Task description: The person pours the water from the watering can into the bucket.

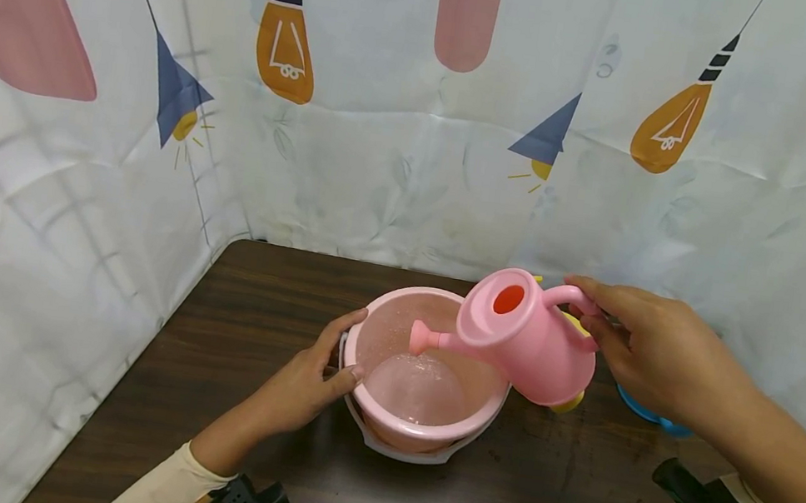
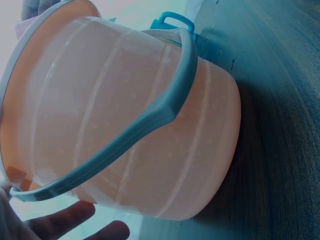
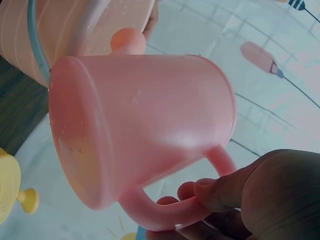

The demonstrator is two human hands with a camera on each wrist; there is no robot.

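Pink plastic bucket upright on the dark wood-grain bench; take it as the landmark. Its pale carrying handle is folded down round the near side. Inside the bucket: a glossy wet floor, clear liquid apparently pooled there, droplets glinting on the wall.

Your left hand holds the bucket's left rim, thumb and a finger over the lip, two other fingers stretched loosely outside the wall.

Your right hand, right of the bucket, grips the pink watering can, fingers and thumb curled round its loop handle. The can is tilted above the bucket's right rim, spout head over the bucket's mouth. Flow from it: too fine to tell.

Right of the bucket, mostly hidden by can and hand: a yellow watering can, its small round spout head showing in the right wrist view, and beyond it a blue plastic item, form unclear. Wet spots on the bench, right of the bucket.

Behind and left of the bucket: white curtain, printed with orange bulbs and blue lamps.
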